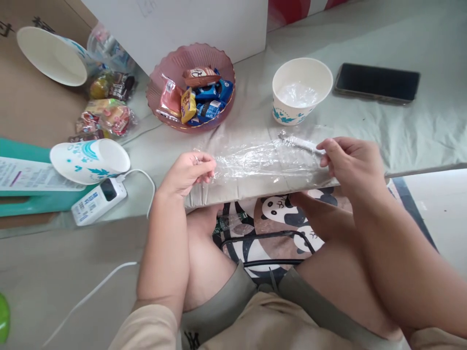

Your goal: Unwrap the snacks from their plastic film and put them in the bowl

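A crinkled clear plastic film [251,160] is stretched between my two hands, low over the table's front edge. My left hand [189,172] pinches its left end. At the other end my right hand [350,158] is closed on a thin white strip [302,143], which lies along the film's upper right side. Behind the film stands a paper cup [292,114] with blue leaf print, and crumpled clear plastic [297,95] lies inside it.
A pink glass bowl [156,97] of wrapped snacks stands behind my left hand. A black phone [377,82] lies at the back right. At the left are tipped paper cups [89,160], bagged snacks [116,116] and a white power bank [98,201] with a cable.
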Demonstrator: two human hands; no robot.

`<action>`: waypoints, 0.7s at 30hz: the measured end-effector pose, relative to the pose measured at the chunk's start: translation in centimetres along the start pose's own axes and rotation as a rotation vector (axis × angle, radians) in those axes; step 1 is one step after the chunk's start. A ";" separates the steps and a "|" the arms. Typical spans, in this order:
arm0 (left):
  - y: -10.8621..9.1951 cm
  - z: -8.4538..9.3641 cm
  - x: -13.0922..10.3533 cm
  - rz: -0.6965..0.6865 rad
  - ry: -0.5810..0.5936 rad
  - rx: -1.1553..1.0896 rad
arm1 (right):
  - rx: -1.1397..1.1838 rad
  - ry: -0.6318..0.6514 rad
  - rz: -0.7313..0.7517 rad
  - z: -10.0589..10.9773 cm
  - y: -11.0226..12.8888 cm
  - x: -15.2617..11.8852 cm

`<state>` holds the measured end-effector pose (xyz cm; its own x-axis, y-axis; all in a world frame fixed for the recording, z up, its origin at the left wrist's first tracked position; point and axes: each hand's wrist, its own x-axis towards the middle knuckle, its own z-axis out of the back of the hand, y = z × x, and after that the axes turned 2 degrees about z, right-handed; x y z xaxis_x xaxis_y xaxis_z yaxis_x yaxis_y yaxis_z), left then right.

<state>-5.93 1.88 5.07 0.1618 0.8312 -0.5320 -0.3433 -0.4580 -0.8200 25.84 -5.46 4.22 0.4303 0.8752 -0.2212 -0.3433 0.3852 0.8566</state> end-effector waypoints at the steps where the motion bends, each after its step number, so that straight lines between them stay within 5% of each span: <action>1: 0.1 0.0 0.0 0.003 0.014 0.020 | -0.021 0.006 -0.028 -0.1 0.2 -0.1; 9: 0.2 -0.8 0.6 0.010 -0.086 -0.024 | -0.023 0.087 0.057 -0.7 -1.1 0.4; 16: 0.2 -1.9 1.1 -0.127 -0.200 -0.177 | 0.367 0.267 0.231 -1.7 -2.4 -0.9; 21: 0.1 -1.5 1.2 -0.165 -0.270 -0.149 | 0.254 0.302 0.254 -2.2 -2.1 -2.1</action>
<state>-4.38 2.33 4.05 -0.0534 0.9423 -0.3306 -0.1907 -0.3346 -0.9229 23.86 -7.44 1.81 0.0841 0.9930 -0.0828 -0.1748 0.0965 0.9799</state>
